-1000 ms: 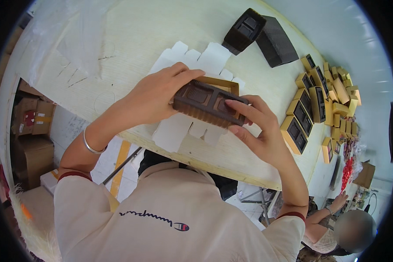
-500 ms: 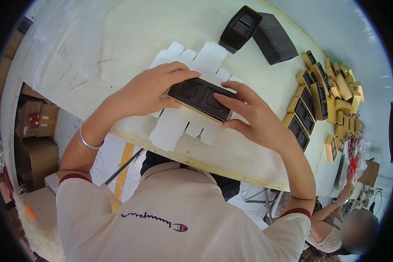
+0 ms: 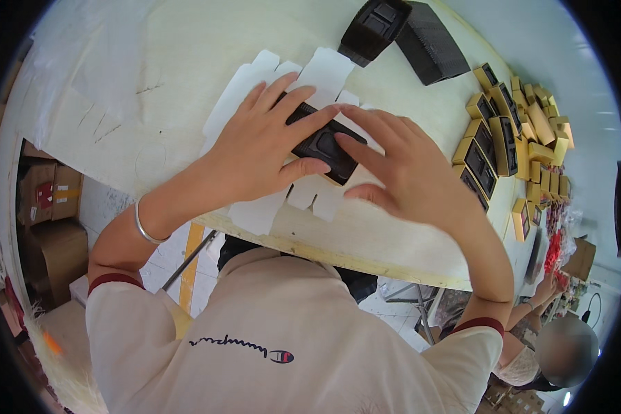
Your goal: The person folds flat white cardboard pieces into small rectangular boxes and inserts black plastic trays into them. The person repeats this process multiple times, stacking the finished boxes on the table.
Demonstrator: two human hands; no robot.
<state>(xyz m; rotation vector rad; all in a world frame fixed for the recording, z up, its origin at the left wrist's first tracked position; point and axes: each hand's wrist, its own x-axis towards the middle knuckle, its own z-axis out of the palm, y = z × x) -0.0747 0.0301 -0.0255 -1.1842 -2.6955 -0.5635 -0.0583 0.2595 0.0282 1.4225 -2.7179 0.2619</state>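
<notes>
A small box holding a black moulded tray point(image 3: 334, 148) lies on the table in front of me, its gold edge showing at the near right corner. My left hand point(image 3: 255, 138) is spread over the box's left part, fingers apart and palm down. Over the right end is my right hand point(image 3: 410, 165), its fingers apart; a fingertip seems to touch the tray, and the thumb stands off the near corner. Flat white die-cut card point(image 3: 252, 215) lies beneath, with flaps sticking out on the far and near sides. My hands hide much of the box's left and far parts.
Stacks of black trays point(image 3: 378, 29) stand at the far side. Several gold boxes with black trays point(image 3: 477, 164) line the right, with more gold boxes point(image 3: 541, 138) behind. Clear plastic point(image 3: 93, 76) lies far left. Another person's arm point(image 3: 531, 307) is at lower right.
My left hand has shifted from gripping the box's left end to lying spread across it. My right thumb has come away from the near corner. The view has shifted slightly.
</notes>
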